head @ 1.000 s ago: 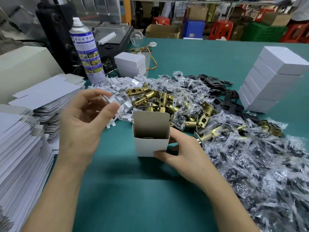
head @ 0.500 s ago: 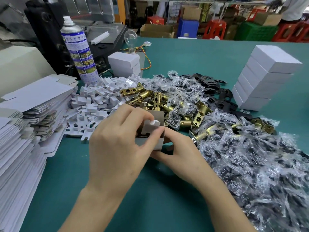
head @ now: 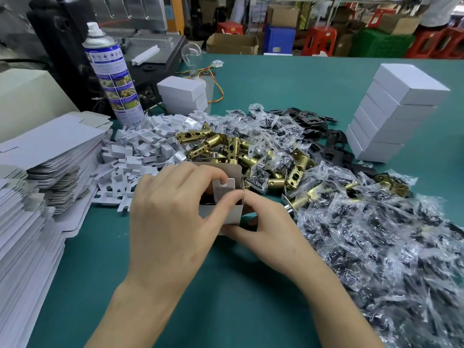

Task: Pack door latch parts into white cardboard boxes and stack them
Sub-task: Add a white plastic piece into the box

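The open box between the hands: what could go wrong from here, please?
1. The left hand pinches the white insert above the open box and partly hides its opening; the insert may go in crooked or bend.
2. The right hand grips the box only low on one side; a push from above might tip or crush it.
3. The bagged screws lie close to the right hand and could be dragged along.

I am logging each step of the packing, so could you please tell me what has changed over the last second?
The left hand, pinching the small white insert, moved rightward and down from beside the open box to its mouth. The right hand kept holding the box; the stack of closed boxes and the pile of brass latches stayed put.
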`<state>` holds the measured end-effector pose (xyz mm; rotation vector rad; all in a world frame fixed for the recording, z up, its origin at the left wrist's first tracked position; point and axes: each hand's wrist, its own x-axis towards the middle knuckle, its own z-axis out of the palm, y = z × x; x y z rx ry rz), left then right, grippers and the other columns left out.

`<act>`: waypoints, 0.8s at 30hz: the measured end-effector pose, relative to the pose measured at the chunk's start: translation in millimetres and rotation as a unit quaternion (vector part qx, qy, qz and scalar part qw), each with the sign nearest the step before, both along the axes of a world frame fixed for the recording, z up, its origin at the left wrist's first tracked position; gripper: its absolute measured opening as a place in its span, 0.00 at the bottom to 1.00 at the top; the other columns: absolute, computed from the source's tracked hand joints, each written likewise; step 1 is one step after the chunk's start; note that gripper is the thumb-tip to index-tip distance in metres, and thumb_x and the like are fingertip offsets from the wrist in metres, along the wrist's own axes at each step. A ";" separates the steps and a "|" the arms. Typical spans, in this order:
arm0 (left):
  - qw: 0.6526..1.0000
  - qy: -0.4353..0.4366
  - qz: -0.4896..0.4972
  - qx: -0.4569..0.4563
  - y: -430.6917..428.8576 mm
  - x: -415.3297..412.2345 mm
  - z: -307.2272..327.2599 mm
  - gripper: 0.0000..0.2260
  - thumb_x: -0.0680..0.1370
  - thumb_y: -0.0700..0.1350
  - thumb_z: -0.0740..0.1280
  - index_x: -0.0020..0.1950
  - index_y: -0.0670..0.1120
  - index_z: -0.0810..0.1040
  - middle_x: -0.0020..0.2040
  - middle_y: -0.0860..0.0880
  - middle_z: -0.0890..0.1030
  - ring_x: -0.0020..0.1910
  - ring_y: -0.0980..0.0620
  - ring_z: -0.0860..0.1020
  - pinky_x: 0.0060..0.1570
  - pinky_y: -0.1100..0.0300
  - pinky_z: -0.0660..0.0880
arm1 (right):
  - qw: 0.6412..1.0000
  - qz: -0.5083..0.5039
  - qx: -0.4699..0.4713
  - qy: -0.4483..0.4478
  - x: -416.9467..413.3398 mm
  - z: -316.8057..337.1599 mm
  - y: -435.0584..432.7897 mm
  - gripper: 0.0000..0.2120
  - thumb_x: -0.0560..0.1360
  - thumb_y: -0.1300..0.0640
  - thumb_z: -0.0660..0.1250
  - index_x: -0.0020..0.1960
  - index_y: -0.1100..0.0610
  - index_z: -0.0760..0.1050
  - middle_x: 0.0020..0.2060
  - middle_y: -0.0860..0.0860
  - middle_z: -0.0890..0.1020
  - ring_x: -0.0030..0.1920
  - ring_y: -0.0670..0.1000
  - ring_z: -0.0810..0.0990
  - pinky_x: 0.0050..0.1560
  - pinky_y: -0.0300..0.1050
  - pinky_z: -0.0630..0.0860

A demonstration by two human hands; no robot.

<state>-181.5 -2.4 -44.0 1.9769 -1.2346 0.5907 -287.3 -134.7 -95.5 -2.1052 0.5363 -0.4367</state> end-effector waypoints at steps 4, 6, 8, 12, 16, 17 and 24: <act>0.999 0.030 -0.023 -0.014 -0.3 1.8 -0.3 0.07 0.79 0.54 0.72 0.48 0.51 0.84 0.43 0.57 0.81 0.42 0.50 0.78 0.47 0.46 0.72 | 1.000 0.006 0.005 0.000 0.4 1.4 0.0 0.17 0.73 0.55 0.75 0.59 0.42 0.78 0.50 0.38 0.84 0.52 0.42 0.82 0.53 0.52 0.81; 0.998 0.042 -0.035 -0.018 0.1 3.7 -0.6 0.06 0.80 0.52 0.72 0.47 0.52 0.84 0.42 0.58 0.80 0.42 0.51 0.78 0.47 0.46 0.73 | 1.000 0.009 0.008 -0.001 0.4 2.1 -0.3 0.16 0.73 0.56 0.74 0.58 0.42 0.78 0.50 0.39 0.84 0.52 0.43 0.82 0.53 0.52 0.81; 0.999 0.035 -0.040 -0.007 1.2 6.5 -0.9 0.06 0.80 0.53 0.71 0.48 0.53 0.85 0.43 0.58 0.81 0.44 0.51 0.78 0.49 0.49 0.71 | 1.000 0.009 0.009 -0.001 0.1 2.4 -0.2 0.16 0.73 0.56 0.74 0.58 0.42 0.78 0.49 0.38 0.84 0.51 0.42 0.82 0.53 0.51 0.81; 0.998 0.000 -0.045 0.031 1.3 10.3 -2.9 0.06 0.81 0.53 0.70 0.50 0.54 0.86 0.45 0.57 0.80 0.48 0.50 0.76 0.51 0.53 0.67 | 1.000 0.003 0.007 0.001 0.0 2.1 0.5 0.18 0.73 0.53 0.74 0.60 0.39 0.76 0.48 0.35 0.82 0.49 0.40 0.82 0.51 0.46 0.81; 0.997 -0.012 -0.070 0.000 1.1 15.8 -4.6 0.09 0.80 0.52 0.73 0.56 0.50 0.86 0.52 0.54 0.80 0.53 0.48 0.76 0.55 0.49 0.71 | 1.000 0.001 0.006 0.005 -0.3 2.2 0.2 0.17 0.73 0.53 0.75 0.59 0.40 0.76 0.48 0.35 0.83 0.50 0.40 0.82 0.52 0.47 0.81; 0.996 0.001 -0.084 -0.026 2.0 18.0 -3.9 0.10 0.79 0.53 0.74 0.58 0.50 0.85 0.54 0.53 0.79 0.55 0.48 0.76 0.57 0.50 0.71 | 1.000 0.002 0.007 0.007 -0.3 2.0 -0.1 0.17 0.74 0.54 0.75 0.59 0.41 0.77 0.48 0.37 0.83 0.50 0.41 0.82 0.53 0.49 0.81; 0.937 0.311 -0.157 -0.010 3.6 45.8 -21.1 0.40 0.64 0.64 0.78 0.73 0.65 0.65 0.67 0.59 0.75 0.67 0.59 0.75 0.63 0.69 0.69 | 1.000 -0.002 0.027 0.010 -1.0 3.1 -1.5 0.20 0.76 0.58 0.75 0.64 0.41 0.77 0.51 0.38 0.84 0.51 0.40 0.82 0.57 0.47 0.81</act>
